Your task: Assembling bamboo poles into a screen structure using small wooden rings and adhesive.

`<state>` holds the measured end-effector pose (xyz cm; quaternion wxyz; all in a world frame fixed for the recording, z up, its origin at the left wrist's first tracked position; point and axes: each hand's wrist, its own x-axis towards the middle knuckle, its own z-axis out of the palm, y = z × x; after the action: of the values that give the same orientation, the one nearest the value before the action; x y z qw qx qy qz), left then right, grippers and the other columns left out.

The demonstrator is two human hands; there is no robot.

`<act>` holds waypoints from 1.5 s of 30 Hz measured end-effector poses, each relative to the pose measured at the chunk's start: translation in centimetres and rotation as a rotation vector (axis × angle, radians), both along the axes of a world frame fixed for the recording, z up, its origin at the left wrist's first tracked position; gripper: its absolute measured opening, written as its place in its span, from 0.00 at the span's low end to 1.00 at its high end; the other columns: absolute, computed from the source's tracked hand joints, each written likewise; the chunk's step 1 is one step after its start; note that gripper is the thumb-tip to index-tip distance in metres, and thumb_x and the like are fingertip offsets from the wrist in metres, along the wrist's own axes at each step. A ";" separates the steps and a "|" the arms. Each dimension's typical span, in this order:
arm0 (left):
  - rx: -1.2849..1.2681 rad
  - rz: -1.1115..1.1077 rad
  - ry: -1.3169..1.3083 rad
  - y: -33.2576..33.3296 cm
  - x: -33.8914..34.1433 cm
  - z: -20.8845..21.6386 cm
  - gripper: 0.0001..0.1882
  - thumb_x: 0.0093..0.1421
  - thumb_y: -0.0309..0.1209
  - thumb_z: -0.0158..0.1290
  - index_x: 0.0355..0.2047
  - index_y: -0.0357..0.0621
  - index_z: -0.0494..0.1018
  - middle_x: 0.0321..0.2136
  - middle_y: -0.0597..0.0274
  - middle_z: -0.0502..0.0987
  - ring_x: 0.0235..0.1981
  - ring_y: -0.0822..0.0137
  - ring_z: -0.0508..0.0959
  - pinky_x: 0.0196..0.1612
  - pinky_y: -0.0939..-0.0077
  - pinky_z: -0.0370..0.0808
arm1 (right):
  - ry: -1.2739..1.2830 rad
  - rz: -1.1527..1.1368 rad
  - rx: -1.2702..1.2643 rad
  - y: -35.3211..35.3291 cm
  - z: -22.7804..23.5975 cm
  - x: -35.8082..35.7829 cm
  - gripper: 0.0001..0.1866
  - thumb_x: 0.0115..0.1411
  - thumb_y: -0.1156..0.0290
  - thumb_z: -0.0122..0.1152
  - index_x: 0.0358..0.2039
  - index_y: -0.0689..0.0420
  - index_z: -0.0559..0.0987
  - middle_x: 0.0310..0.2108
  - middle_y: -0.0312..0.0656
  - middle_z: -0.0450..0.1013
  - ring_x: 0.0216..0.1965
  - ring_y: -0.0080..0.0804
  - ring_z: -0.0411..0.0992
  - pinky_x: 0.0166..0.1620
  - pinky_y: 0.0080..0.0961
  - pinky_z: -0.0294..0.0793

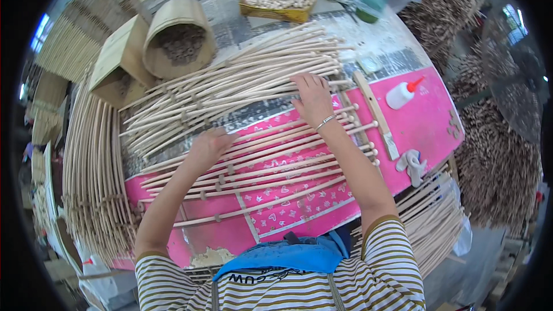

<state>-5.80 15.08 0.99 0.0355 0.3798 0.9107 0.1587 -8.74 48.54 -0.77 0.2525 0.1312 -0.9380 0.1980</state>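
While reaching right hand (314,101) over piled wooden rods (247,75) with thumb spread from fingers, have left hand (209,146) at ball-ended rods (282,151) on pink tabletop (426,121), but cannot tell finger closure there.

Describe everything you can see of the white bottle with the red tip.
The white bottle has a smooth, plastic-looking body and a tapering red nozzle pointing to the picture's upper right. It rests on the pink tabletop, right of the wooden bar and the right hand, touching neither. Whether it stands or lies is unclear, as is its fill.
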 end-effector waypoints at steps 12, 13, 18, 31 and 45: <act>0.231 0.026 0.311 -0.6 2.5 6.5 0.09 0.57 0.26 0.59 0.39 0.42 0.80 0.34 0.58 0.79 0.35 0.56 0.79 0.37 0.64 0.75 | -0.053 0.324 0.002 1.2 -1.5 -0.4 0.12 0.53 0.72 0.65 0.39 0.44 0.83 0.29 0.34 0.71 0.38 0.36 0.72 0.43 0.36 0.70; 0.297 0.063 0.312 -0.6 2.5 6.7 0.09 0.57 0.25 0.58 0.39 0.41 0.80 0.33 0.58 0.80 0.35 0.55 0.79 0.38 0.64 0.75 | -0.130 0.355 0.022 1.4 -1.4 0.1 0.15 0.55 0.74 0.63 0.43 0.46 0.84 0.30 0.38 0.70 0.38 0.40 0.71 0.43 0.38 0.70; 0.187 0.124 0.248 -0.7 0.6 4.7 0.12 0.59 0.27 0.57 0.44 0.46 0.78 0.42 0.62 0.78 0.45 0.56 0.76 0.46 0.62 0.73 | -0.215 0.280 0.083 2.8 -1.6 1.1 0.19 0.54 0.73 0.65 0.47 0.44 0.84 0.36 0.37 0.72 0.42 0.37 0.70 0.49 0.37 0.67; 0.042 0.060 0.221 3.4 -4.4 -0.3 0.18 0.58 0.24 0.53 0.48 0.49 0.79 0.38 0.62 0.78 0.35 0.56 0.81 0.35 0.63 0.78 | -0.171 0.209 -0.065 5.3 -3.1 0.2 0.11 0.63 0.70 0.57 0.43 0.46 0.84 0.33 0.34 0.75 0.41 0.36 0.73 0.43 0.34 0.64; -0.104 0.046 0.226 0.3 -3.6 -0.5 0.26 0.49 0.23 0.57 0.50 0.52 0.79 0.33 0.60 0.74 0.41 0.56 0.76 0.46 0.60 0.71 | -0.117 0.169 -0.086 4.0 -2.6 2.4 0.07 0.54 0.70 0.66 0.35 0.51 0.82 0.38 0.35 0.74 0.45 0.37 0.70 0.50 0.37 0.69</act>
<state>-9.35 15.39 0.50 -0.0515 0.3719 0.9243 0.0684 -6.31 52.57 -3.39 0.1849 0.1873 -0.9274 0.2658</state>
